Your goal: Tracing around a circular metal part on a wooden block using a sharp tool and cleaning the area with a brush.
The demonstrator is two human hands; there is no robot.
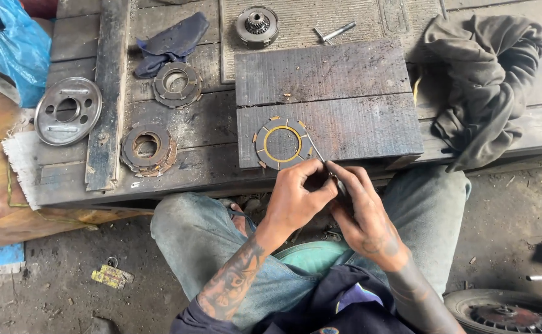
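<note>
A round clutch plate (281, 143) with a yellow glue ring and small pads lies on a dark wooden block (345, 124). Just below it, my left hand (296, 198) and my right hand (360, 213) meet at the block's front edge. Together they pinch a thin metal tool (318, 154) whose tip reaches the plate's right rim. The fingers hide the tool's handle, and which hand carries most of the grip is unclear.
Two stacks of clutch plates (148, 149) (176, 84) sit on the plank bench, with a metal pressure plate (68, 111) at the left. A clutch hub (257, 26), a small T-shaped tool (333, 33), a blue rag (169, 42), a grey cloth (487, 80) and a blue bag (8, 43) lie behind.
</note>
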